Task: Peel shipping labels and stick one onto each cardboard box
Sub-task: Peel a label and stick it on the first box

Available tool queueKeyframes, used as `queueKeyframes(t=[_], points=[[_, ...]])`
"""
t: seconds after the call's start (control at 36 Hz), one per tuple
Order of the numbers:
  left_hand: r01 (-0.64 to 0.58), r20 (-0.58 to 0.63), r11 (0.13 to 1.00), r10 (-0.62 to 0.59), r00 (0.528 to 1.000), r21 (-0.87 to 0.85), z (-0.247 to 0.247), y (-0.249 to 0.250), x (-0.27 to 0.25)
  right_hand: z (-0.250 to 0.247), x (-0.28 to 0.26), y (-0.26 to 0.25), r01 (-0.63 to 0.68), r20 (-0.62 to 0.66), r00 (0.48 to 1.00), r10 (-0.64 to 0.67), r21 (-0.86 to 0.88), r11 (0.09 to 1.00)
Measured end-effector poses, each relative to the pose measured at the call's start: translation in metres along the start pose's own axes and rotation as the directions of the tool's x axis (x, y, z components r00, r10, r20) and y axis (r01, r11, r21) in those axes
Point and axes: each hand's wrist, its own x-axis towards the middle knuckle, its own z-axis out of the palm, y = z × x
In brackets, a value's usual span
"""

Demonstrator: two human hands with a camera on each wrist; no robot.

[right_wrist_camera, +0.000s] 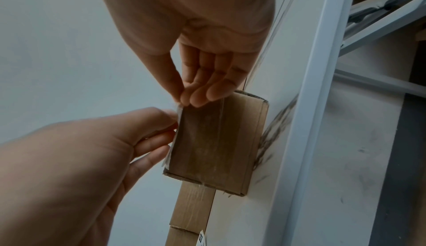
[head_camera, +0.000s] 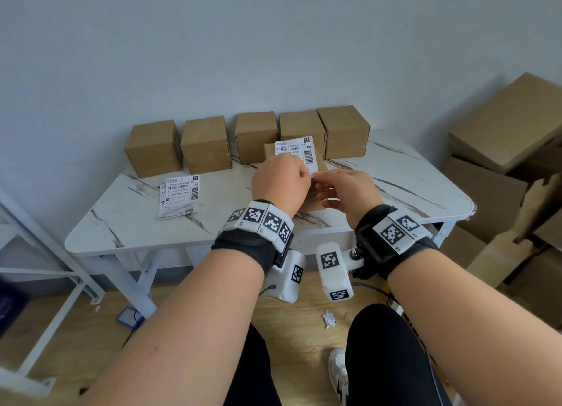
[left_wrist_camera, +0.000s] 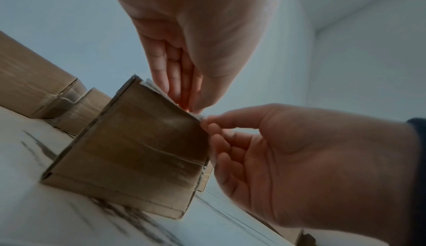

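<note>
Both forearms reach forward from the lower edge of the head view, each wrist strapped with a black band carrying white marker blocks. Left hand (head_camera: 281,184) and right hand (head_camera: 346,192) meet over a box (head_camera: 316,189) standing on the desk (head_camera: 425,174) near its front edge. A label (head_camera: 296,151) lies across the top of this box, its printed face and barcodes upward and its far part showing beyond the knuckles.

Left fingers (left_wrist_camera: 175,78) are held straight and pressed together, their tips on the label at the box's top edge. Right fingers (right_wrist_camera: 191,93) are likewise close together; the thumb and forefinger pinch the label's near corner, where the paper stands off the cardboard. Whether the label is already stuck along its whole length cannot be told.

Five more boxes (head_camera: 206,144) stand in a row along the back of the desk, against the wall; their visible faces bear clear tape only. A stack of labels (head_camera: 179,197) lies flat on the desk to the left, well apart from the hands.

Larger cartons (head_camera: 504,122) are piled at the right of the desk. On the wooden floor between the person's knees lies a crumpled paper scrap (head_camera: 330,318), and a small blue pad (head_camera: 130,316) sits beside a desk leg.
</note>
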Motion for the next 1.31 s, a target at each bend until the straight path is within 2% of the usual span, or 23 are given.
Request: queueKeyframes(t=[0.17,0.33,0.61,0.86,1.03,1.14,1.31], points=[[-0.047,0.032,0.999,0.046,0.998,0.016,-0.0041,0.0008,-0.0009,0.0011,-0.0003,0.0006,0.029,-0.006,1.000,-0.030,-0.033,0.999],[-0.069,0.013,0.998,0.069,0.998,0.006,-0.0022,-0.0011,0.0012,0.0029,0.0005,-0.0017,0.067,0.001,0.998,-0.067,-0.065,0.996],[-0.008,-0.003,0.999,0.008,1.000,-0.049,-0.0003,-0.0002,0.0032,0.0023,0.0012,-0.0031,0.097,0.005,0.995,-0.097,-0.120,0.988],[0.086,0.053,0.992,-0.081,0.995,-0.094,-0.0062,0.0043,0.0043,0.0018,0.0013,-0.0061,0.151,0.006,0.988,-0.153,-0.218,0.964],[0.085,0.063,0.994,-0.081,0.995,-0.068,-0.0075,0.0040,0.0059,-0.0014,0.0025,-0.0051,0.161,-0.004,0.986,-0.168,-0.259,0.952],[0.069,0.005,0.995,-0.069,0.998,-0.073,-0.0052,0.0042,0.0028,-0.0001,0.0024,-0.0038,0.155,-0.018,0.986,-0.165,-0.255,0.954],[0.029,-0.150,0.966,-0.069,0.986,-0.258,-0.0002,0.0021,-0.0035,0.0016,0.0033,-0.0087,0.211,-0.066,0.969,-0.239,-0.292,0.933]])
